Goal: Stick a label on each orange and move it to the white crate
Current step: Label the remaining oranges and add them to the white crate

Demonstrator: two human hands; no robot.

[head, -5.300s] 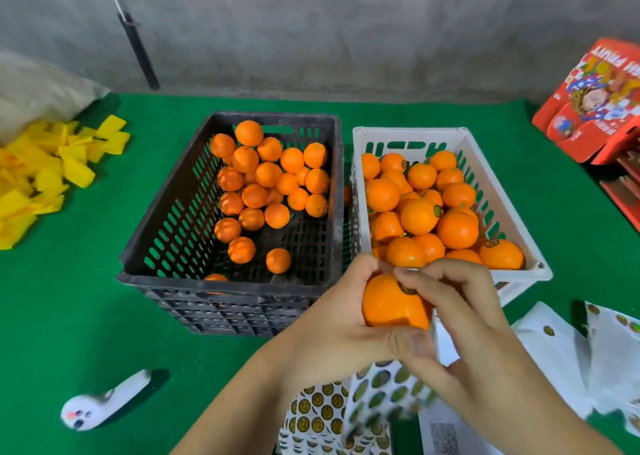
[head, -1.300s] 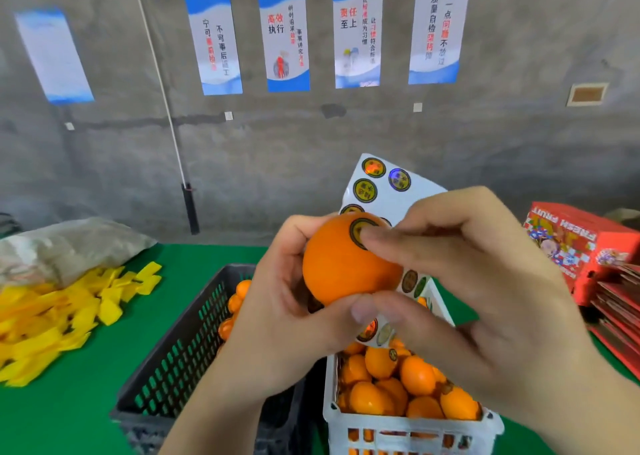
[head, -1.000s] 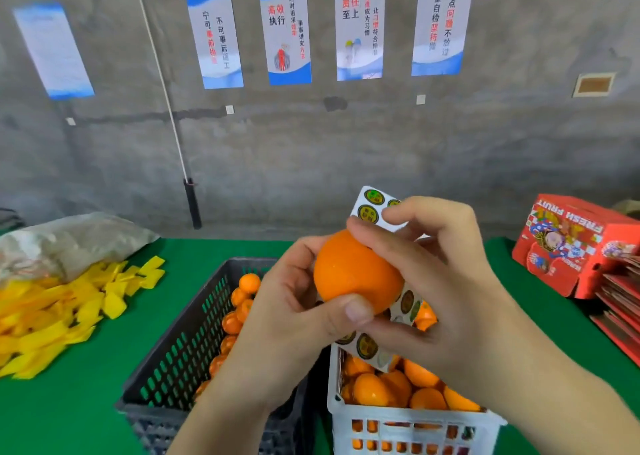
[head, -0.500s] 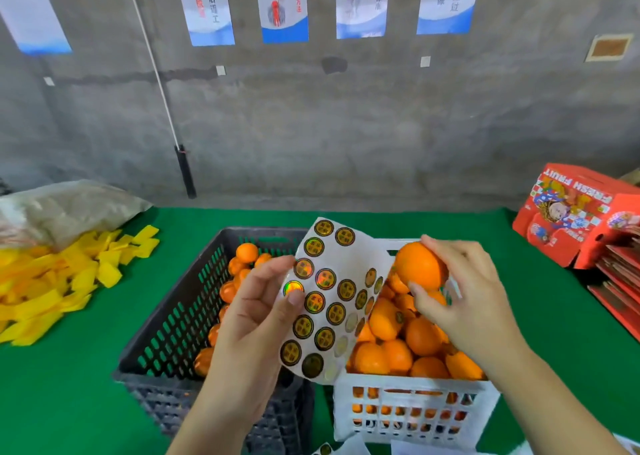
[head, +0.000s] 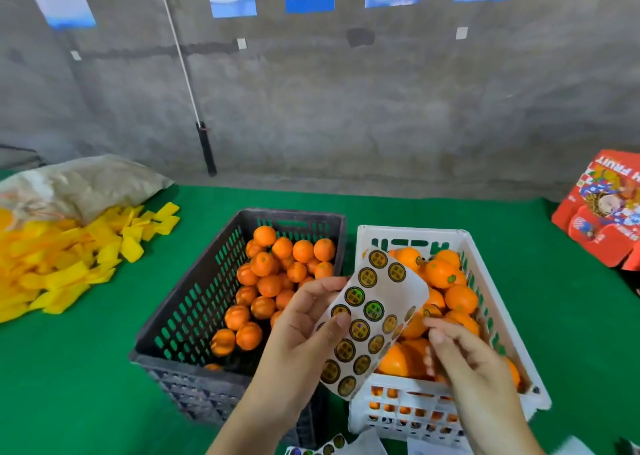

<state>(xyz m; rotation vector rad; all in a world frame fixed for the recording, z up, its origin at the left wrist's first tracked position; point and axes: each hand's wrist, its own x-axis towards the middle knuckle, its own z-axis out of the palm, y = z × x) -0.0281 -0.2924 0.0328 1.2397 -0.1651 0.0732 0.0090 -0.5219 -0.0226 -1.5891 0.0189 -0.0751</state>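
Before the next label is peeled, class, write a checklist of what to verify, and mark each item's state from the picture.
1. Sheet held by left hand: ok.
2. Labels left on sheet: ok.
3. Right hand free to peel: ok, it holds nothing.
4. Oranges left in dark crate: ok.
5. Room in white crate: ok, though it looks quite full.
6. Last orange's label stuck flat: cannot tell.

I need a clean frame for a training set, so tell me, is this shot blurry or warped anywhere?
Head view: right hand slightly motion-blurred; sticker sheet print too soft to read; wide-angle lens bows the edges; lighting even, soft shadows.
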